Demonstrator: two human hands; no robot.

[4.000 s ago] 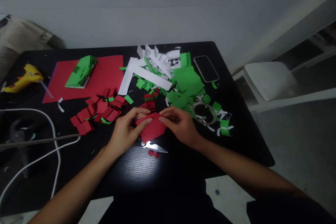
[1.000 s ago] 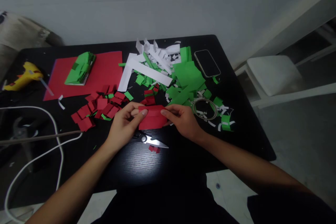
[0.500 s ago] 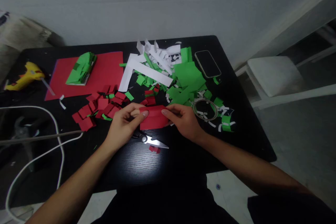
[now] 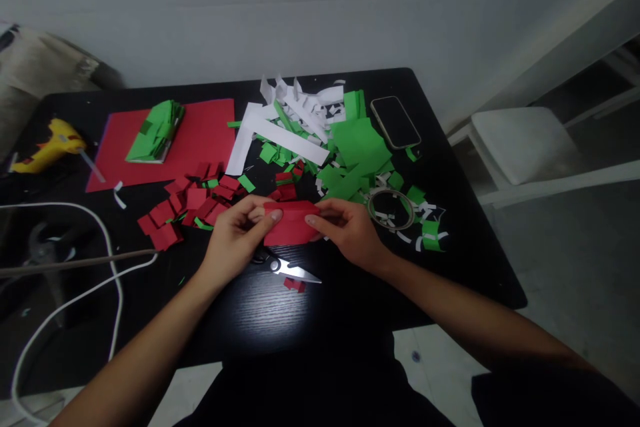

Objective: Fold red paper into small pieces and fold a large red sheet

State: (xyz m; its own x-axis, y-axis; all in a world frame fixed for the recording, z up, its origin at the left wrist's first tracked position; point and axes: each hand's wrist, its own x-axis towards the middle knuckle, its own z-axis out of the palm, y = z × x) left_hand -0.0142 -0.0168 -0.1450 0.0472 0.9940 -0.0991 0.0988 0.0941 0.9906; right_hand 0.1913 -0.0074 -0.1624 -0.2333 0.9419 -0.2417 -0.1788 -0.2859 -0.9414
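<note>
A folded piece of red paper (image 4: pixel 290 225) is held between both hands just above the black table (image 4: pixel 280 320). My left hand (image 4: pixel 237 240) pinches its left end with thumb and fingers. My right hand (image 4: pixel 347 230) grips its right end, thumb on top. Scissors (image 4: pixel 287 269) lie on the table right under the paper, with a small red scrap (image 4: pixel 293 284) beside the blade.
Small red squares (image 4: pixel 187 207) lie piled to the left, green and white offcuts (image 4: pixel 325 140) behind. Further off are a red sheet (image 4: pixel 200 140) with a green stack (image 4: pixel 156 130), a phone (image 4: pixel 395 121), a tape roll (image 4: pixel 391 208), a yellow glue gun (image 4: pixel 45 145) and a white cable (image 4: pixel 113 280).
The red paper, a wider pointed shape four seconds ago, is now folded into a narrower band. Both hands stay on its ends and have barely moved in the last second.
</note>
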